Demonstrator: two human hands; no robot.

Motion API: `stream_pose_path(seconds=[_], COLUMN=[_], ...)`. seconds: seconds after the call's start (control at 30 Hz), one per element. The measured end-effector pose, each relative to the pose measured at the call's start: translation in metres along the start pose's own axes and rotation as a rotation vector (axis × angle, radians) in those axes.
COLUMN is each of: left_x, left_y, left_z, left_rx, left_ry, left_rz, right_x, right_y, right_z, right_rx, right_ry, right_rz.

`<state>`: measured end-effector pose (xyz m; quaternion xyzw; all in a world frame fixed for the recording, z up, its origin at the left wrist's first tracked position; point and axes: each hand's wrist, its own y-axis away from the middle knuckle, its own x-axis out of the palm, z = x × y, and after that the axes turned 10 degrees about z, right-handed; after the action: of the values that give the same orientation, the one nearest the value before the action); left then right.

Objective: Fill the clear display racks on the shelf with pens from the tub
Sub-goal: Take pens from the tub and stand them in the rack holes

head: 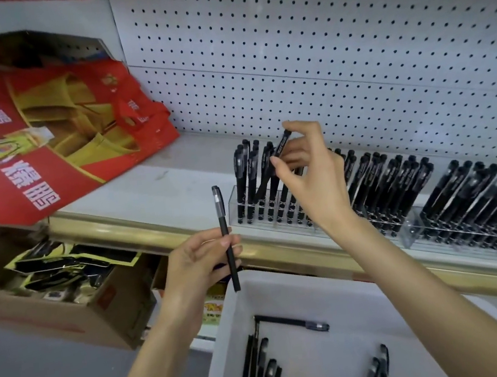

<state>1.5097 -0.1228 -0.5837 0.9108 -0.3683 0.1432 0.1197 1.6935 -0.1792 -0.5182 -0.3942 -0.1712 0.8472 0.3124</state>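
My right hand point(308, 177) pinches a black pen point(281, 145) by its top end, above the leftmost clear rack point(234, 209), which holds several upright black pens. My left hand point(199, 260) grips another black pen point(225, 238) upright, in front of the shelf's gold edge. A white tub point(332, 297) below holds several loose black pens point(263, 371). To the right, two more clear racks point(409, 231) stand packed with black pens.
A red printed bag point(46, 134) leans on the shelf at left. Below it sits an open cardboard box point(69, 320) of packaged goods. White pegboard point(316, 39) backs the shelf. The gold shelf rail point(152, 231) runs between tub and racks.
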Motion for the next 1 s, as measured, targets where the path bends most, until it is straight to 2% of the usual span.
stream_pose_path(seconds=[0.47,1.0], left_x=[-0.004,-0.007], left_y=[0.001,0.003], left_z=[0.007,0.008], left_rx=[0.007,-0.002], left_ry=[-0.006,-0.02], left_rz=[0.009,0.013], right_x=[0.019,0.022], right_y=[0.005,0.006], right_z=[-0.015,-0.023], right_rx=[-0.125,-0.106], right_ry=[0.314,0.354], right_rz=[0.059,0.047])
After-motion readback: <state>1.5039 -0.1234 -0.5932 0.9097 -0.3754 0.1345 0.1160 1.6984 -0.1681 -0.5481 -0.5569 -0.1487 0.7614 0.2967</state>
